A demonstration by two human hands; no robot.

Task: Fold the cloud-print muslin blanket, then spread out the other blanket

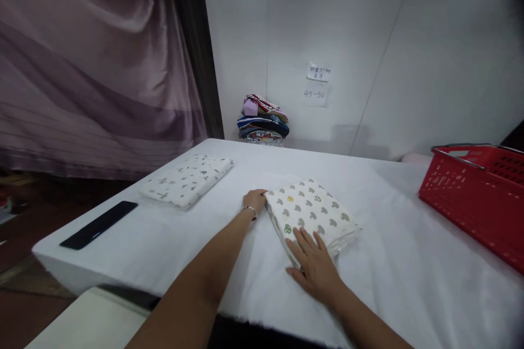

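Observation:
A folded white cloth [313,210] with grey mushroom prints, plus a few yellow and green ones, lies in layers on the white-covered table. At its left corner my left hand [254,200], a bracelet on the wrist, is closed on the edge; the fingertips are partly hidden there. My right hand [313,264] rests on the near edge of the cloth, palm down with the fingers spread. Left of it lies another folded white cloth [186,181] with small dark prints, apart from both hands.
A black flat slab [99,224] lies at the table's left edge. A red plastic basket [477,199] with a metal handle stands at the right. Behind the table is a stack of folded fabrics [264,120] by the wall, below paper notes [316,95]. A pink curtain [102,54] hangs left.

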